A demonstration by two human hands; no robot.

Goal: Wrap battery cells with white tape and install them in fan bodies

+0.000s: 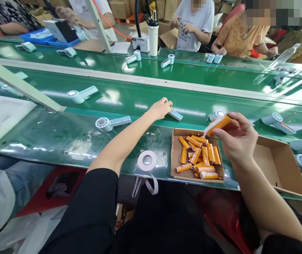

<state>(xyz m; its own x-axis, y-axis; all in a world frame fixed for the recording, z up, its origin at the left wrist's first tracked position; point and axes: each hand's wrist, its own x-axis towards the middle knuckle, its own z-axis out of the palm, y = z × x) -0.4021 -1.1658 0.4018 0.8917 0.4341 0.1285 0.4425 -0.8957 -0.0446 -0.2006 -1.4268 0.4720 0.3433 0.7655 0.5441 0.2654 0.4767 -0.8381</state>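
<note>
My left hand [161, 108] reaches over the green belt, its fingers curled round a light-blue housing [176, 115]. The hand covers one end of it, and its straight handle sticks out to the right. Held up between the thumb and fingers of my right hand [239, 135] is an orange cylindrical battery [221, 123], tilted, with a white strip along its lower left side. Just below it stands a cardboard box [174, 155] with several orange batteries [196, 154] lying in a jumble. Behind the held battery is another round-headed light-blue housing [216, 115].
A roll of white tape [147, 161] lies at the bench edge, its loose end hanging down. A second cardboard box [280, 162] stands at right. More light-blue housings [103, 124] sit along the belt [124, 95]. A slanted metal post [21, 81] rises at left. Co-workers sit opposite.
</note>
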